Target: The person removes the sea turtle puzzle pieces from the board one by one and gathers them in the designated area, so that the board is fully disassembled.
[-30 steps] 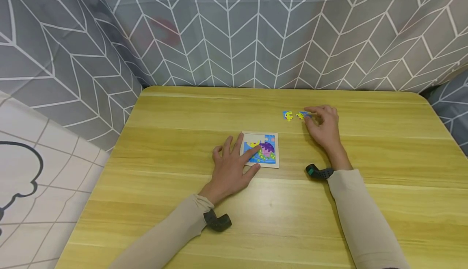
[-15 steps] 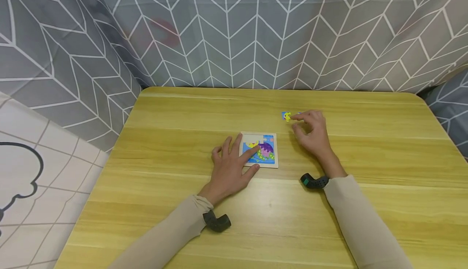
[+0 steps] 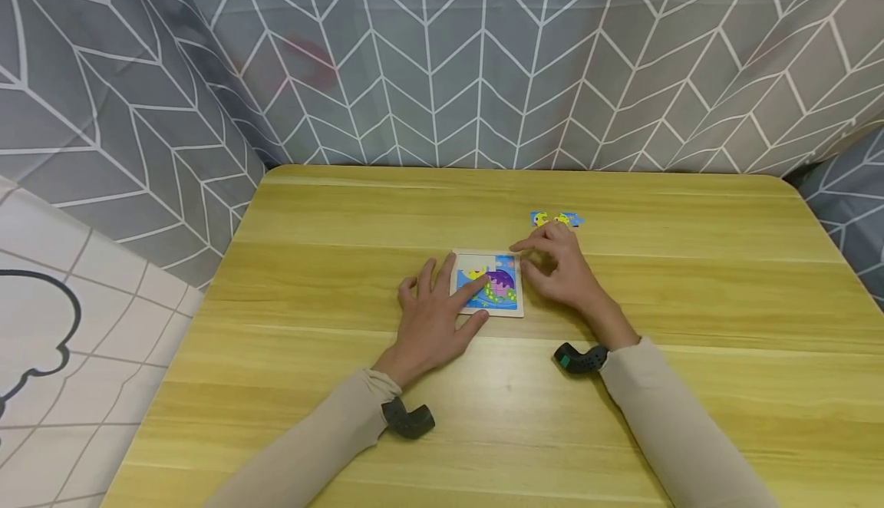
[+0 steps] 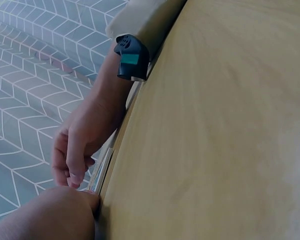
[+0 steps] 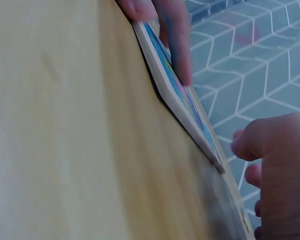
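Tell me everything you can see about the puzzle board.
The puzzle board is square, with a pale, wood-like frame and blue picture with purple and green shapes; its far-left corner is unfilled. It lies flat on the table, the left hand resting on it, the right hand near its far-right corner.

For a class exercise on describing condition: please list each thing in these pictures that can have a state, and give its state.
Puzzle: flat on the table, unfinished, bare at its far left.
Left loose piece: out of the puzzle, on the table.
Right loose piece: likewise.
Left hand: fingers spread, forefinger on the puzzle.
Right hand: fingers bent, nothing seen held.
Curtain: hanging.
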`<state>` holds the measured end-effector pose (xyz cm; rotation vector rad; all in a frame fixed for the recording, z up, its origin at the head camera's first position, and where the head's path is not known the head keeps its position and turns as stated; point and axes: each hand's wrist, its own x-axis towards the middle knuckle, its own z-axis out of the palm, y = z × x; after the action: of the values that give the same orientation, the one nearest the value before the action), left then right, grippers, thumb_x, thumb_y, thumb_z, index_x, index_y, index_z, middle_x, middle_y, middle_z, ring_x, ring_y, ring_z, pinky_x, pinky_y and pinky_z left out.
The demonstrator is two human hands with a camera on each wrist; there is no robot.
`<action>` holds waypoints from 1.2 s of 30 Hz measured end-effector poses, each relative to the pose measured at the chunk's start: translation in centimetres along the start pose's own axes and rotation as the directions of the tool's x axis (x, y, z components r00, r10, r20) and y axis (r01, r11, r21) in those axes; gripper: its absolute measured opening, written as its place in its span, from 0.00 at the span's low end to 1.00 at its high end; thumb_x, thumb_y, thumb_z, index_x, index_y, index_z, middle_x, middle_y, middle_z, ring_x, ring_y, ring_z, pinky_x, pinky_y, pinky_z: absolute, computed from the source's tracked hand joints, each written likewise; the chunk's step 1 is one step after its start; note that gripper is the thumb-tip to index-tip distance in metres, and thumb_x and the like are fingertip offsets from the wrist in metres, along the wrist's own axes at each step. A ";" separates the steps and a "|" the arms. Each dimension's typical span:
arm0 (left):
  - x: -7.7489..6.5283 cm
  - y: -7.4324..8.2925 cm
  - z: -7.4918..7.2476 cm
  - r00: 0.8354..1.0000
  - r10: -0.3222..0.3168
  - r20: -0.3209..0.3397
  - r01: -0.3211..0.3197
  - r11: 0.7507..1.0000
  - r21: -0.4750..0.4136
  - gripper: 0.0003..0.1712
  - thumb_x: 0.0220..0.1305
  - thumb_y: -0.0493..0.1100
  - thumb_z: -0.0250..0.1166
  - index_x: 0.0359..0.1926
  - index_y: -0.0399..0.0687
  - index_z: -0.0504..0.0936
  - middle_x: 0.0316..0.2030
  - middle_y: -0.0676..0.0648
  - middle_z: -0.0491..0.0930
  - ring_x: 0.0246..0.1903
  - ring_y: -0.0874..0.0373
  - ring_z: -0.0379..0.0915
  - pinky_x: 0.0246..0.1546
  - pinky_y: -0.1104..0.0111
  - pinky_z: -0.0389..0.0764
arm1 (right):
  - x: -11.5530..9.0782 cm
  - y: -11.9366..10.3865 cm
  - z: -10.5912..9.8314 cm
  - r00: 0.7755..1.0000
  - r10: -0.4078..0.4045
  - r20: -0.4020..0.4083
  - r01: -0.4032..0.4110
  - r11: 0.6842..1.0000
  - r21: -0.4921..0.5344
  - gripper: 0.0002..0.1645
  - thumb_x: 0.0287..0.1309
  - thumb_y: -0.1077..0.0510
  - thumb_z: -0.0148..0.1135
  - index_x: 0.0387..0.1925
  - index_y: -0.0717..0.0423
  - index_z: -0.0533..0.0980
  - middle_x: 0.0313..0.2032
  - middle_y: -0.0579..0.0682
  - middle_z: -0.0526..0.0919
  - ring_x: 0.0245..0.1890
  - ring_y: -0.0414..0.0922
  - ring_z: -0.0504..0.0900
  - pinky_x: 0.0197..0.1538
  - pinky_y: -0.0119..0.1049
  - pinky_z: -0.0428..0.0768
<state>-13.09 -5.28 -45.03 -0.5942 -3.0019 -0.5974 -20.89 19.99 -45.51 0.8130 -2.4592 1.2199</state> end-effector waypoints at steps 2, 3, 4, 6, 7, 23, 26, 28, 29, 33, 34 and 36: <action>0.0 0.0 0.0 1.000 0.000 0.001 0.000 1.000 0.003 0.31 0.71 0.68 0.53 0.73 0.76 0.69 0.81 0.41 0.49 0.78 0.34 0.42 0.65 0.37 0.48 | 0.0 -0.4 0.3 0.999 -0.001 0.047 0.001 1.000 0.003 0.14 0.52 0.63 0.67 0.41 0.54 0.88 0.36 0.51 0.79 0.42 0.47 0.67 0.50 0.45 0.60; 0.0 0.0 0.0 1.000 0.000 0.002 0.000 1.000 0.006 0.31 0.72 0.68 0.53 0.73 0.76 0.69 0.81 0.41 0.49 0.78 0.34 0.42 0.65 0.37 0.48 | 0.0 -0.6 0.4 0.998 0.000 0.069 -0.001 1.000 0.004 0.14 0.52 0.63 0.67 0.42 0.54 0.88 0.36 0.51 0.78 0.41 0.46 0.66 0.50 0.45 0.59; 0.0 0.0 0.0 1.000 0.002 -0.002 -0.002 1.000 0.008 0.31 0.72 0.68 0.52 0.73 0.76 0.69 0.81 0.40 0.50 0.78 0.34 0.43 0.64 0.37 0.48 | 0.0 -0.7 0.6 0.996 0.002 0.088 -0.002 1.000 0.004 0.14 0.53 0.63 0.66 0.42 0.53 0.88 0.36 0.50 0.78 0.41 0.46 0.66 0.49 0.44 0.59; 0.0 0.0 0.0 1.000 0.005 -0.001 -0.005 1.000 0.013 0.31 0.72 0.68 0.52 0.73 0.76 0.68 0.81 0.40 0.49 0.78 0.34 0.43 0.64 0.37 0.49 | 0.0 -0.9 0.7 0.993 0.008 0.120 -0.008 1.000 0.002 0.15 0.54 0.63 0.65 0.43 0.52 0.88 0.36 0.49 0.77 0.41 0.45 0.65 0.48 0.43 0.59; 0.0 0.0 0.0 1.000 0.006 -0.001 -0.006 1.000 0.014 0.31 0.72 0.68 0.52 0.73 0.76 0.68 0.81 0.40 0.49 0.78 0.34 0.43 0.64 0.37 0.49 | 0.0 -1.1 0.8 0.991 0.010 0.133 -0.010 1.000 0.001 0.15 0.54 0.63 0.65 0.44 0.51 0.88 0.36 0.48 0.77 0.41 0.44 0.65 0.48 0.43 0.59; -0.1 -0.1 0.0 1.000 0.011 0.002 -0.011 1.000 0.006 0.31 0.72 0.68 0.52 0.73 0.76 0.68 0.81 0.41 0.49 0.78 0.34 0.42 0.64 0.38 0.48 | 0.1 -1.6 1.1 0.977 0.032 0.211 -0.017 0.998 -0.068 0.20 0.54 0.62 0.61 0.47 0.48 0.87 0.34 0.47 0.73 0.38 0.43 0.62 0.44 0.43 0.51; -0.1 -0.1 0.0 1.000 0.011 0.002 -0.011 1.000 0.004 0.31 0.72 0.68 0.52 0.73 0.76 0.68 0.81 0.41 0.49 0.78 0.34 0.42 0.64 0.38 0.48 | 0.0 -1.7 1.1 0.974 0.050 0.221 -0.035 0.997 -0.070 0.19 0.54 0.62 0.61 0.47 0.47 0.87 0.34 0.46 0.73 0.37 0.43 0.61 0.43 0.42 0.51; -0.1 -0.1 0.1 1.000 0.009 0.005 -0.009 1.000 0.003 0.31 0.72 0.68 0.52 0.73 0.76 0.68 0.81 0.41 0.49 0.78 0.35 0.42 0.64 0.38 0.47 | 0.0 -1.7 1.1 0.972 0.059 0.226 -0.044 0.996 -0.071 0.19 0.55 0.62 0.60 0.47 0.47 0.87 0.34 0.46 0.72 0.37 0.42 0.60 0.43 0.42 0.50; -0.1 -0.1 0.1 1.000 0.008 0.007 -0.008 1.000 0.002 0.31 0.72 0.68 0.52 0.73 0.76 0.68 0.81 0.41 0.48 0.78 0.35 0.42 0.64 0.38 0.47 | 0.0 -1.7 1.1 0.972 0.063 0.228 -0.048 0.996 -0.071 0.19 0.55 0.62 0.60 0.46 0.46 0.86 0.34 0.46 0.72 0.37 0.42 0.59 0.43 0.42 0.50; 0.0 -0.1 0.1 1.000 0.007 0.011 -0.007 1.000 0.002 0.31 0.72 0.68 0.52 0.73 0.76 0.68 0.81 0.42 0.48 0.78 0.35 0.41 0.64 0.37 0.47 | 0.1 -1.8 1.0 0.967 0.077 0.244 -0.064 0.996 -0.061 0.19 0.54 0.63 0.60 0.46 0.48 0.85 0.33 0.47 0.71 0.37 0.43 0.58 0.43 0.42 0.49; 0.0 -0.1 0.1 1.000 0.008 0.010 -0.008 1.000 0.003 0.31 0.72 0.68 0.52 0.73 0.76 0.68 0.81 0.42 0.48 0.78 0.35 0.41 0.64 0.37 0.47 | 0.2 -1.9 0.9 0.964 0.083 0.251 -0.071 0.996 -0.057 0.19 0.54 0.63 0.60 0.46 0.48 0.85 0.33 0.47 0.71 0.37 0.43 0.58 0.43 0.42 0.49; 0.0 -0.1 0.1 1.000 0.011 0.008 -0.011 1.000 0.004 0.31 0.72 0.68 0.51 0.73 0.76 0.68 0.81 0.42 0.48 0.78 0.34 0.42 0.64 0.37 0.47 | 0.3 -2.0 0.8 0.959 0.096 0.266 -0.085 0.995 -0.050 0.18 0.54 0.63 0.60 0.46 0.49 0.85 0.34 0.47 0.71 0.38 0.44 0.58 0.43 0.43 0.48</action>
<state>-13.09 -5.31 -45.16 -0.6137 -3.0041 -0.5892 -19.96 18.26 -44.54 0.9181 -2.7540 1.1559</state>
